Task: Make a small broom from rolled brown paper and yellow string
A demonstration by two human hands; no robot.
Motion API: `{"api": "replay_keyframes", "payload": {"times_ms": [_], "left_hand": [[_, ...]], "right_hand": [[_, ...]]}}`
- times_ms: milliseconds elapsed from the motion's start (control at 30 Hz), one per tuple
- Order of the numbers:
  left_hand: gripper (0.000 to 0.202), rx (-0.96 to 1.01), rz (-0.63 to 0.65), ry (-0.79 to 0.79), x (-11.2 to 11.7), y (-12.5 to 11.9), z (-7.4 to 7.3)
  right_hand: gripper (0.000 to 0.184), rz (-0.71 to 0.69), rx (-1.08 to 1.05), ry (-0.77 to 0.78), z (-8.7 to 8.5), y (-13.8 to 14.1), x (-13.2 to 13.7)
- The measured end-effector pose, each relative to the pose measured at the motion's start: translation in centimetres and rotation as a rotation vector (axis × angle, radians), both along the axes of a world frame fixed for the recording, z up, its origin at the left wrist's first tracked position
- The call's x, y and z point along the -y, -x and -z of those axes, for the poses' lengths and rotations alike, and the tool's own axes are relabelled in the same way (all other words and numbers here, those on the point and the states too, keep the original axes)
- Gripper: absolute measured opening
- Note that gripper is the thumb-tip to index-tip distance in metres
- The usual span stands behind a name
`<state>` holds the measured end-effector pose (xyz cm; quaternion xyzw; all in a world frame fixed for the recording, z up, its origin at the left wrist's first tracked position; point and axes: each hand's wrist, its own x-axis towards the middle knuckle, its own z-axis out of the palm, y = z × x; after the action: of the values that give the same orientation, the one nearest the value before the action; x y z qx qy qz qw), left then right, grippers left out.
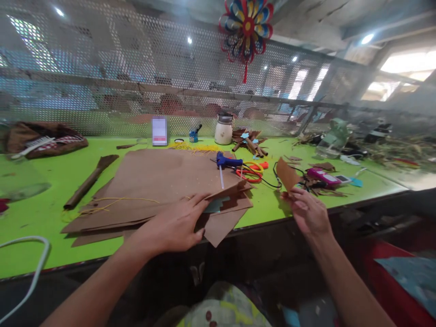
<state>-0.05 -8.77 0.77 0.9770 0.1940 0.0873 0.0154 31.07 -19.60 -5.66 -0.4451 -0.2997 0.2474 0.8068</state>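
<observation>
Small brown paper piece (287,173) is up in my R hand (308,210), pinched btwn thumb & fingers, nr the desk's (267,211) front edge, R of ctr. My L hand (177,223) lies on the stack of brown sheets (163,175) at the front edge, thumb spread away from the fingers; stack's R end is lifted a bit, lt-blue bits (216,205) showing under it. Blue glue gun (230,161) is at the stack's back R corner, red & yellow cable (250,172) coiled just beside. Brown paper roll (91,181) lies L of the stack. Along the back edge, L to R: brown bag (51,136), phone (159,131) upright, blue pot (193,136), white jar (223,131) w/ dark lid, pile of brown rolls (252,144). Magenta device (322,176) lies R of my R hand.
</observation>
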Motion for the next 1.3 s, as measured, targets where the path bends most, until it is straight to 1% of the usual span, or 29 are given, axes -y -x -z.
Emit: {"api": "replay_keyframes", "payload": {"times_ms": [100, 200, 267, 400, 467, 533, 600, 667, 700, 733, 767, 800, 867, 900, 1000, 1067, 1100, 1167, 1233, 1300], "left_hand": [[0.051, 0.047, -0.059, -0.062, -0.5, -0.4, 0.8], [0.054, 0.069, -0.091, -0.143, -1.1, -0.4, 1.7], [0.056, 0.080, -0.104, -0.178, -1.5, -0.4, 2.1], [0.052, 0.096, -0.119, -0.180, -1.9, -0.4, 2.0], [0.052, 0.103, -0.138, -0.164, -2.0, -0.4, 1.8], [0.053, 0.116, -0.161, -0.149, -2.0, -0.5, 1.7], [0.053, 0.132, -0.175, -0.131, -2.0, -0.5, 1.6], [0.052, 0.150, -0.180, -0.110, -2.0, -0.6, 1.4], [0.051, 0.162, -0.182, -0.099, -2.0, -0.6, 1.3], [0.051, 0.173, -0.183, -0.088, -2.1, -0.7, 1.2], [0.050, 0.182, -0.183, -0.078, -2.2, -0.7, 1.0], [0.050, 0.190, -0.184, -0.069, -2.2, -0.7, 0.9], [0.050, 0.198, -0.182, -0.050, -2.3, -0.8, 0.7], [0.050, 0.200, -0.181, -0.041, -2.4, -0.8, 0.6], [0.049, 0.203, -0.187, -0.020, -2.5, -0.8, 0.6], [0.048, 0.202, -0.195, -0.007, -2.6, -0.8, 0.6], [0.048, 0.201, -0.196, 0.001, -2.7, -0.8, 0.6], [0.048, 0.203, -0.192, 0.018, -2.9, -0.8, 0.6], [0.047, 0.203, -0.180, 0.035, -3.0, -0.9, 0.5], [0.046, 0.203, -0.172, 0.045, -3.1, -0.9, 0.4]], "right_hand": [[0.014, 0.001, 0.015, 0.016, 0.1, 0.0, 0.0], [0.014, 0.028, 0.046, 0.051, 0.3, -0.2, 0.0], [0.014, 0.040, 0.080, 0.088, 0.4, -0.2, 0.1], [0.012, 0.037, 0.138, 0.128, 0.2, -0.1, 0.3], [0.009, 0.094, 0.170, 0.134, -0.1, 0.0, 0.5], [0.015, 0.201, 0.281, 0.172, -0.3, 0.0, 0.8], [0.023, 0.314, 0.475, 0.245, -0.6, -0.2, 1.1], [0.025, 0.374, 0.680, 0.344, -0.9, -0.5, 1.3], [0.024, 0.377, 0.759, 0.383, -1.2, -0.6, 1.5], [0.022, 0.347, 0.822, 0.412, -1.4, -0.7, 1.6], [0.020, 0.285, 0.870, 0.430, -1.7, -0.8, 1.8], [0.018, 0.189, 0.906, 0.440, -2.0, -0.7, 1.9], [0.017, -0.066, 0.940, 0.452, -2.7, -0.4, 2.1], [0.021, -0.207, 0.936, 0.475, -3.0, -0.1, 2.2], [0.045, -0.602, 0.844, 0.613, -3.8, 1.0, 2.2], [0.055, -0.802, 0.745, 0.704, -4.1, 1.5, 1.7], [0.058, -0.868, 0.701, 0.737, -4.3, 1.6, 1.3], [0.058, -0.921, 0.641, 0.787, -4.8, 1.5, 0.2], [0.056, -0.905, 0.605, 0.838, -5.4, 1.0, -0.9], [0.052, -0.861, 0.568, 0.896, -5.8, 0.4, -2.2]]}}
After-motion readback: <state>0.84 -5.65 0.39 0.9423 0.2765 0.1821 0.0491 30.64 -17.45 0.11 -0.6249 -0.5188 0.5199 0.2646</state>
